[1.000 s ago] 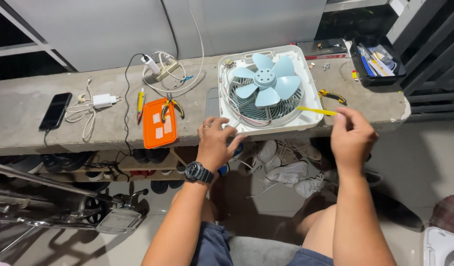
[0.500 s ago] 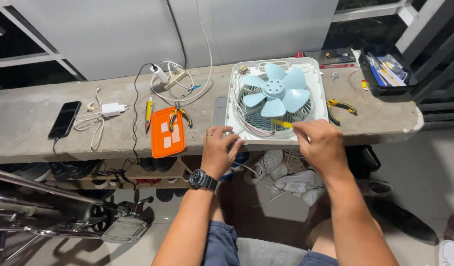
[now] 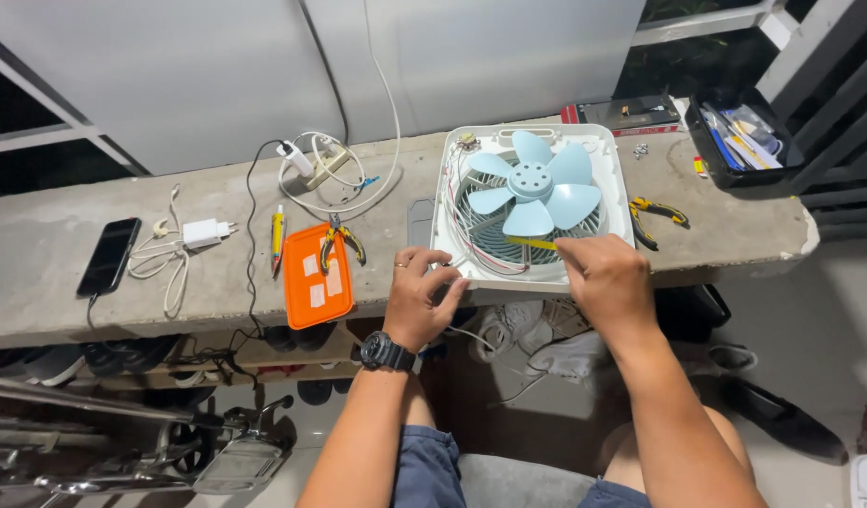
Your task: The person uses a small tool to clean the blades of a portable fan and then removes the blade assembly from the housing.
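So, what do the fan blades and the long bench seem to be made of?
The fan blades look like pale blue moulded plastic, smooth with a slight sheen. The bench looks like bare concrete: grey, matte, mottled, with rough chipped edges.

Bench is pretty crowded left of the fan [image 3: 532,202]: orange case [image 3: 316,275] with pliers [image 3: 342,240] on top, a screwdriver [image 3: 277,237], charger [image 3: 203,231] and cable tangle [image 3: 325,174]. Bare concrete gap between case and fan. On the right, more pliers [image 3: 654,214] sit close, then open bench up to the black tray [image 3: 744,136].
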